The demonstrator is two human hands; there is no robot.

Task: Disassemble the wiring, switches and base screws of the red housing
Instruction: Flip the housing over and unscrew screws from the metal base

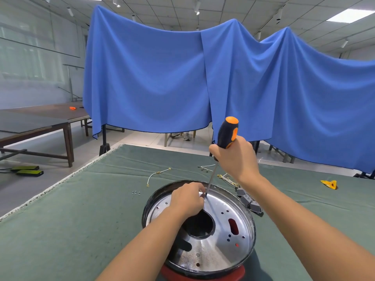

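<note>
**Ann:** Head view puts you right over the red housing (203, 273), which sits at the near edge of the green table mat (81, 220) with its silver base plate (221, 226) facing up. Your right hand (236, 159) is wrapped round the orange-and-black screwdriver (227, 132), shaft angled down to the far side of the plate.

**Ben:** And your left hand (187, 199) is curled in at the tip, fingertips pinching close around whatever the blade meets. It looks like a base screw, though it's too small to be sure.

**Ann:** So you're on the base screws, I'd say. Three loose screws (136, 193) lie to the left of the housing, a white wire (157, 175) beyond them, grey switch blocks (248, 200) just right of the rim.

**Ben:** Wiring and switches look mostly out, then. Next you need the tip seated square in the head, steady downward pressure, and those left fingers ready to catch the screw when it frees.

**Ann:** Watch the slant of that shaft; it could slip off.
</note>
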